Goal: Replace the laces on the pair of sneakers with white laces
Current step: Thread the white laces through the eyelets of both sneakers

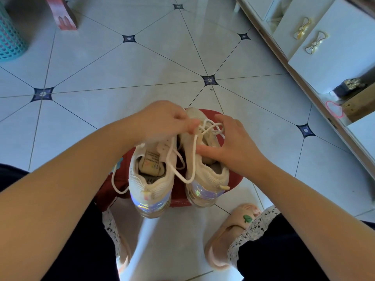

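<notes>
presently the tiled floor point(142, 63) fills most of the head view, with a white cabinet point(334, 47) along its right edge and a teal basket point(10, 37) at the far left. a red stool point(233, 180) stands between the person's knees and carries both sneakers side by side, heels toward the wearer.

the left-side sneaker point(152, 179) sits with its tongue folded up and its upper eyelets not laced. its hanging lace point(114, 179) trails over the stool's edge. the right-side sneaker point(205, 175) is the one in hand.

the right hand point(229, 142) rests on that shoe with fingers fairly straight and gripping nothing, and appears to be steadying it. the left hand point(162, 120) is curled, its fingertips pinching the loose lace point(194, 151) above the forward eyelets. that lace lies in slack loops near the toe end, and one long loop falls back toward the heel.

assessment: neither shoe is finished. both laces are pale, and it cannot be told whether they are the old ones coming out or the white replacements going in. no spare laces are in sight. lacing or unlacing of the right-side shoe looks to be at an early or middle stage, and the other shoe is slack and awaits attention.
</notes>
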The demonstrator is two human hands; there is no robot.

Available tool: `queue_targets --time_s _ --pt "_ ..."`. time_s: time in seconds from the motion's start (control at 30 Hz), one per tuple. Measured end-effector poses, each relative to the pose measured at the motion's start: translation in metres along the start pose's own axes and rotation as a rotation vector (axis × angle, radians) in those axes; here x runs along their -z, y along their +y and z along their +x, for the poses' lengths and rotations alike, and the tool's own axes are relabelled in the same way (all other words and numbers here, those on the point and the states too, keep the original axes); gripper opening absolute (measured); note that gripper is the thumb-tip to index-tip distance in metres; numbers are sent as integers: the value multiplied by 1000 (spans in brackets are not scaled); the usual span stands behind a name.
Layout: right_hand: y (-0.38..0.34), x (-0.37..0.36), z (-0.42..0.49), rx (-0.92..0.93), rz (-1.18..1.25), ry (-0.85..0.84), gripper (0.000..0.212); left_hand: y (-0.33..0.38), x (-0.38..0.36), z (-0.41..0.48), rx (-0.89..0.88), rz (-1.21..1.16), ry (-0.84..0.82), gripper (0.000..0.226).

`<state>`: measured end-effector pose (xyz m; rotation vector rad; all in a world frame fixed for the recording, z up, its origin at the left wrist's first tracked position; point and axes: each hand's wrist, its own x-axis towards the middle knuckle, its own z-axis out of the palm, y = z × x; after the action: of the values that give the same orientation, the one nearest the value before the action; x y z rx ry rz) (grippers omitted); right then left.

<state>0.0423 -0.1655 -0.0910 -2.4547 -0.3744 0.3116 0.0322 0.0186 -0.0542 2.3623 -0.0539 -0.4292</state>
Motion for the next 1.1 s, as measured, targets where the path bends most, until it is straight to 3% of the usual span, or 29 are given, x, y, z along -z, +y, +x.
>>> queue_targets --time_s 0.07,0.23,0.37,0.47,0.53,0.63,0.73,0.83,0.97,1.1 --pt "0 0 0 5 -12 -4 92 -3 -7 8 10 33 126 19" --pt "-1 2 1 15 0 -14 94 -7 -25 15 -10 308 4 25" --pt "0 5 3 25 -17 -15 93 0 -10 13 -56 353 250 17" --pt "-2 10 5 13 -22 -41 84 3 6 9 -196 403 500 18" --pt "-5 15 8 45 -9 -26 61 7 8 5 -259 278 608 16" --pt "-14 23 10 60 110 55 26 18 3 0 -263 -76 643 15" --pt "-22 31 12 4 360 96 30 33 2 -6 -312 -388 550 29" --pt "-29 36 12 15 581 38 34 41 -1 -13 -321 -664 353 31" --pt "-34 32 9 94 510 -50 28 46 -6 -17 -272 -1076 79 29" --pt "-29 41 10 40 347 49 20 36 3 -11 -205 -961 180 31"
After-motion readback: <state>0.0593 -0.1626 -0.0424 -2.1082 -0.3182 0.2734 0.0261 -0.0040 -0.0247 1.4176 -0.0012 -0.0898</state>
